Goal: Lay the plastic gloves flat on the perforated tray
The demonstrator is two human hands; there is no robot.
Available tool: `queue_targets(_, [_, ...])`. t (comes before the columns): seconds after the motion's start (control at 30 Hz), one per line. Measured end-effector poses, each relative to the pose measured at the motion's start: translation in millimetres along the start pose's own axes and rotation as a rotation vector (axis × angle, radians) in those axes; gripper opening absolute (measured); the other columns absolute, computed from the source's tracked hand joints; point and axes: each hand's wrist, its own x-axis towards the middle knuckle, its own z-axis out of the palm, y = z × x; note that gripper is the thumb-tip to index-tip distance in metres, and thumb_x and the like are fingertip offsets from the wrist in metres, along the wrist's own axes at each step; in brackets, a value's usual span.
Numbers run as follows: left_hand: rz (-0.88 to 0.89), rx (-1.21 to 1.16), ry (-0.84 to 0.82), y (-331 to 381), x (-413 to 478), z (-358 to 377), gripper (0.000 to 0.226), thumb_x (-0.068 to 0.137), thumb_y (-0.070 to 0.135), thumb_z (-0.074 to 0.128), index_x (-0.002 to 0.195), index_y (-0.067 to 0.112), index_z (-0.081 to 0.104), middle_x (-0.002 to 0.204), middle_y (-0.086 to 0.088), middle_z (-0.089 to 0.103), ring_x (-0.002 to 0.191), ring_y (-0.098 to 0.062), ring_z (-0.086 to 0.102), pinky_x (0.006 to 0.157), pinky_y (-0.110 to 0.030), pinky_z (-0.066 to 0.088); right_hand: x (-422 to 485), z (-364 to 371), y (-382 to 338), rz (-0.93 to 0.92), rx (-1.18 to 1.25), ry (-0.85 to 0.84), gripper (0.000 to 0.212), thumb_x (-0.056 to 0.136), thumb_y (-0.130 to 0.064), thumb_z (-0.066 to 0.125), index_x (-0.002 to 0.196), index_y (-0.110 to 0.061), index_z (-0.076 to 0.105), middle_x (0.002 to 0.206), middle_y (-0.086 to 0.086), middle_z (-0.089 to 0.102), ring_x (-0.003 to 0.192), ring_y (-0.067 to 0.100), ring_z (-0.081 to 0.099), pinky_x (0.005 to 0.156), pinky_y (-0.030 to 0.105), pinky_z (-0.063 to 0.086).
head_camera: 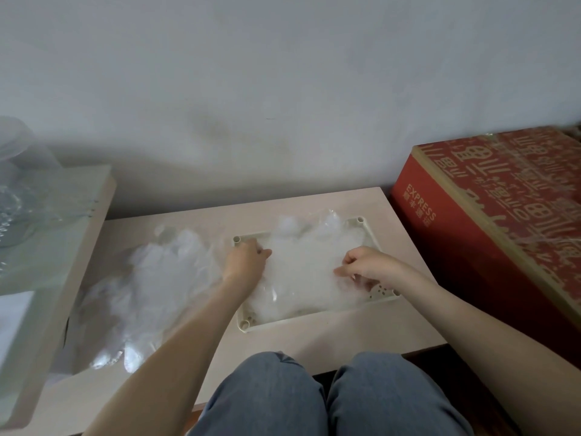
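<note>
pinching clear film at two spots: left hand (246, 259), fingers curled onto the plastic gloves (301, 272) near the far-left corner of the perforated tray (244, 324), and right hand (366, 267), thumb and bent fingers nipping the same layer toward the right side. gloves lie spread, somewhat rumpled, across the tray (holes show only at its near-right edge), which sits on the pale table (314, 339). spare glove pile (151, 278) lies on the table left of the tray; red carton (490, 221) marked "express" stands to the right, denim knees (314, 401) below.
</note>
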Motion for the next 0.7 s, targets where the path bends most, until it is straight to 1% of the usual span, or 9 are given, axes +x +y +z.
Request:
queue_targets(0.07, [0.038,0.143,0.122,0,-4,7,0.046,0.096,0.036,0.052,0.128,0.003,0.044,0.126,-0.016,0.049,0.120,-0.034,0.045,0.096,-0.039,0.037,-2,0,-2,0.003,-0.092,0.023,0.025,0.085,-0.025,0.071,0.077,-0.011,0.052,0.066,0.003,0.051,0.049,0.014,0.048,0.042,0.023,0.039])
queue_targets(0.13, [0.127,0.236,0.285,2,-10,14,0.059,0.091,0.037,0.057,0.135,0.003,0.037,0.138,-0.017,0.040,0.126,-0.035,0.038,0.102,-0.042,0.033,-3,1,-4,-0.003,-0.185,0.064,0.027,0.084,-0.029,0.071,0.080,-0.011,0.051,0.067,0.003,0.052,0.050,0.015,0.048,0.043,0.023,0.038])
queue_targets(0.23, [0.500,0.330,0.437,6,-14,20,0.059,0.082,0.034,0.060,0.132,0.006,0.047,0.142,-0.020,0.044,0.124,-0.038,0.045,0.103,-0.048,0.038,-1,5,-5,-0.036,-0.262,0.121,0.025,0.083,-0.030,0.071,0.083,-0.013,0.052,0.068,0.002,0.056,0.049,0.014,0.048,0.043,0.022,0.038])
queue_targets(0.3, [0.759,0.483,0.146,3,-12,25,0.059,0.093,0.041,0.046,0.145,0.015,0.037,0.156,-0.013,0.025,0.142,-0.032,0.026,0.116,-0.045,0.018,0,7,-5,-0.048,-0.257,0.117,0.022,0.083,-0.028,0.071,0.088,-0.012,0.055,0.068,0.001,0.058,0.050,0.014,0.048,0.043,0.022,0.038])
queue_targets(0.4, [0.675,0.683,-0.272,-16,-6,37,0.075,0.090,0.067,0.014,0.154,0.029,0.000,0.161,-0.001,-0.013,0.148,-0.020,-0.012,0.117,-0.042,-0.010,1,1,-3,-0.030,-0.206,0.104,0.019,0.086,-0.025,0.069,0.092,-0.009,0.061,0.070,0.001,0.059,0.052,0.013,0.048,0.044,0.022,0.038])
queue_targets(0.47, [0.612,0.679,-0.308,-26,-2,44,0.089,0.071,0.073,-0.008,0.151,0.033,-0.012,0.159,-0.001,-0.019,0.147,-0.019,-0.016,0.117,-0.043,-0.009,2,-9,0,0.011,-0.117,0.084,0.015,0.087,-0.023,0.067,0.086,-0.009,0.061,0.066,0.001,0.056,0.050,0.013,0.045,0.043,0.022,0.037])
queue_targets(0.53, [0.626,0.677,-0.309,-27,0,45,0.095,0.065,0.074,-0.014,0.150,0.033,-0.015,0.159,0.000,-0.020,0.147,-0.019,-0.016,0.117,-0.044,-0.007,3,-22,5,0.058,-0.048,0.110,0.015,0.088,-0.018,0.067,0.079,-0.009,0.060,0.064,0.003,0.053,0.050,0.014,0.044,0.043,0.023,0.036])
queue_targets(0.6, [0.633,0.679,-0.313,-27,-1,44,0.098,0.065,0.080,-0.015,0.151,0.032,-0.014,0.159,-0.001,-0.020,0.147,-0.020,-0.016,0.117,-0.044,-0.007,6,-30,8,0.073,-0.061,0.255,0.012,0.086,-0.015,0.067,0.084,-0.004,0.062,0.068,0.005,0.054,0.054,0.015,0.047,0.046,0.024,0.037])
queue_targets(0.7, [0.626,0.676,-0.294,-24,-1,45,0.100,0.064,0.081,-0.019,0.150,0.032,-0.016,0.159,-0.002,-0.020,0.147,-0.021,-0.016,0.117,-0.044,-0.007,12,-28,5,-0.067,-0.260,0.575,0.018,0.082,-0.013,0.060,0.095,-0.002,0.055,0.091,0.007,0.056,0.083,0.023,0.053,0.065,0.031,0.038])
